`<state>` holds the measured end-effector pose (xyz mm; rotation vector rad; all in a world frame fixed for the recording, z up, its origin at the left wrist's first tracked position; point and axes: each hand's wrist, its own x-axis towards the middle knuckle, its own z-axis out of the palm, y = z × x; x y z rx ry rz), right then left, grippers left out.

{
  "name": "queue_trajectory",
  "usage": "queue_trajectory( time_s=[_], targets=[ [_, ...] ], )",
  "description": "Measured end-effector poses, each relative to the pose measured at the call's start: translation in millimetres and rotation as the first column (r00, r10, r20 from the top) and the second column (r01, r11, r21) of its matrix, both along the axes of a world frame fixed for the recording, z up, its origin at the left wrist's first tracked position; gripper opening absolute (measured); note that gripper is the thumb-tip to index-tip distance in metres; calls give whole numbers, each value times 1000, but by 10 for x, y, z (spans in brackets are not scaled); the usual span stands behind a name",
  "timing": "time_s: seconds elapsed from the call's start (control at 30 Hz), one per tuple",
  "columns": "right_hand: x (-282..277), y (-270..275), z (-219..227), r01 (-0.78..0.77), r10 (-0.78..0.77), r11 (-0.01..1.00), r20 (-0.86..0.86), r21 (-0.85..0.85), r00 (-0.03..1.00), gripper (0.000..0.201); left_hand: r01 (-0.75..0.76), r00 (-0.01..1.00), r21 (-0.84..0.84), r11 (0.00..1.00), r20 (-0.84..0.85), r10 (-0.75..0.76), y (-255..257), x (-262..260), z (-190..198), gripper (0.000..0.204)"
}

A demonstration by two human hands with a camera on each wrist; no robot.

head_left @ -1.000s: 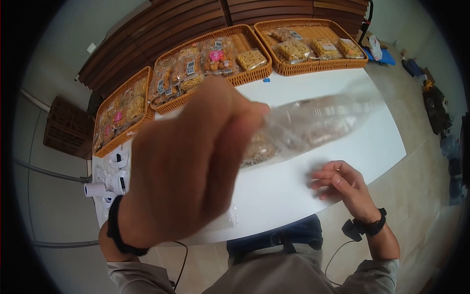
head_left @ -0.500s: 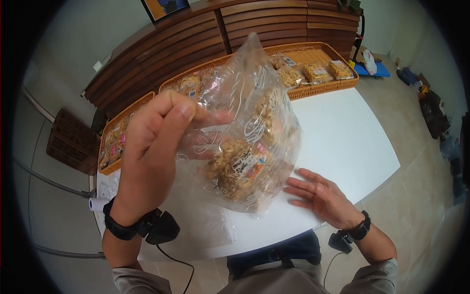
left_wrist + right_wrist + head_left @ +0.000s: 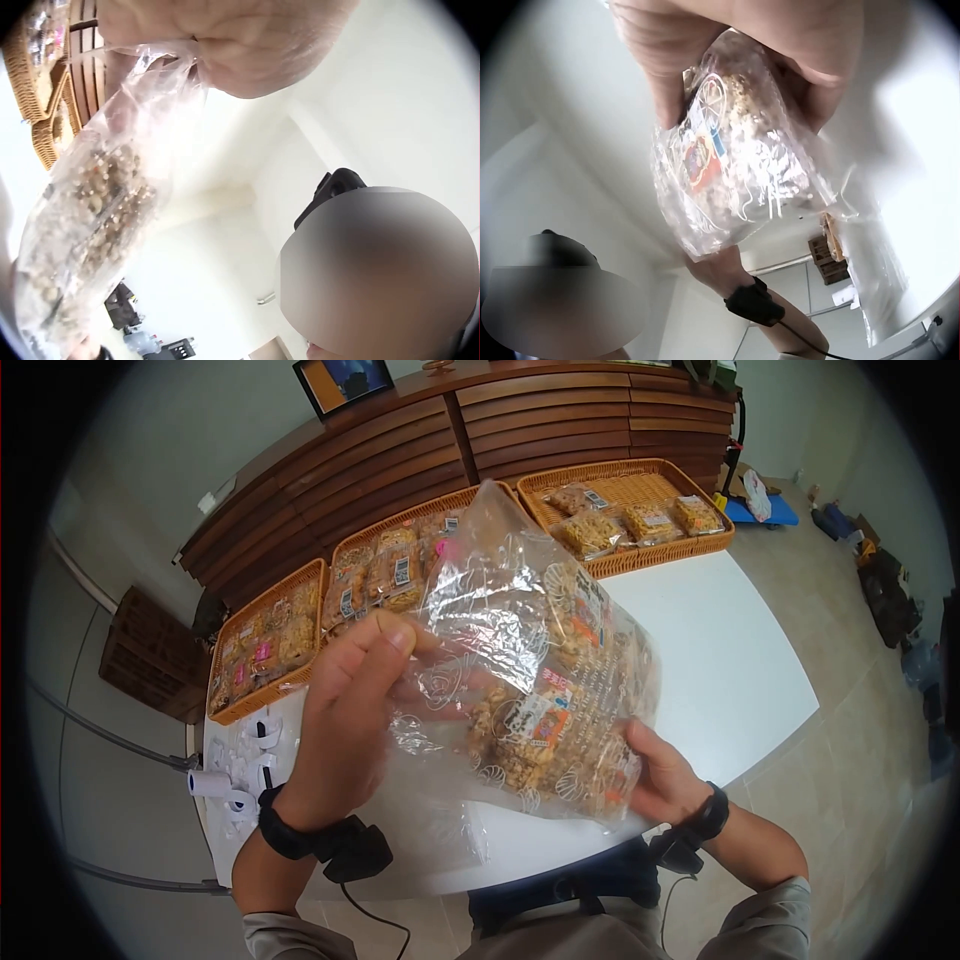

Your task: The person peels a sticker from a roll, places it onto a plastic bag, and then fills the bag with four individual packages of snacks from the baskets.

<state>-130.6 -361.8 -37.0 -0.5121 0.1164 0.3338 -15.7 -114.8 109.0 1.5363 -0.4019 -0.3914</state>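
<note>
A large clear plastic bag [image 3: 490,610] with white printed patterns is held up over the white table. Inside it show several packs of a golden-brown crumbly snack [image 3: 535,735] with red, white and orange labels. My left hand [image 3: 345,720] pinches the bag's upper left side between thumb and fingers; its loose top stands up beyond them. At the lower right my right hand [image 3: 668,775] grips the filled end, thumb in front. In the right wrist view, that hand [image 3: 802,37] has the bag between thumb and fingers. The left wrist view shows the filled bag [image 3: 97,217] slanting down from the left hand.
Three wicker baskets of packed snacks line the table's back: left [image 3: 268,702], middle [image 3: 470,497] and right [image 3: 620,478]. White label rolls [image 3: 208,784] lie at the table's left edge. Flat clear plastic [image 3: 470,840] lies near its front edge. Behind stands a slatted wooden cabinet [image 3: 560,430].
The bag has come down from close to the camera and turned its labels to view. My right hand, apart from the bag a second ago, now grips its lower right side.
</note>
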Motion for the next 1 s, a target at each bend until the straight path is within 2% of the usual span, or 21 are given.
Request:
queue_trajectory(
  time_s=[0.1,0.17,0.33,0.47,0.57,0.87,1.0],
  targets=[
    [-22,-102,-23,54,-54,999,-23,5,998,71,9,996,-27,1000,-86,-11,19,22,-213,24],
    [-43,-162,-29,72,-74,997,-44,-42,996,68,-5,974,-120,993,-227,-23,28,8,-338,24],
    [-79,-288,-10,90,-106,978,-78,-189,991,65,15,932,-169,985,-355,-75,100,2,-621,23],
    [-79,-373,113,75,-107,955,-97,-287,990,65,-12,882,-209,978,-462,-88,79,-22,-675,26],
    [-67,-403,130,80,-124,943,-117,-322,985,65,-19,888,-171,985,-456,-61,-2,-62,-697,31],
    [-30,-514,193,17,-79,907,-129,-420,988,63,95,822,-90,991,-554,-130,-16,19,-889,46],
    [-5,-543,280,6,-88,887,-157,-461,984,62,129,792,-131,983,-582,-182,-12,29,-998,51]
  ],
)
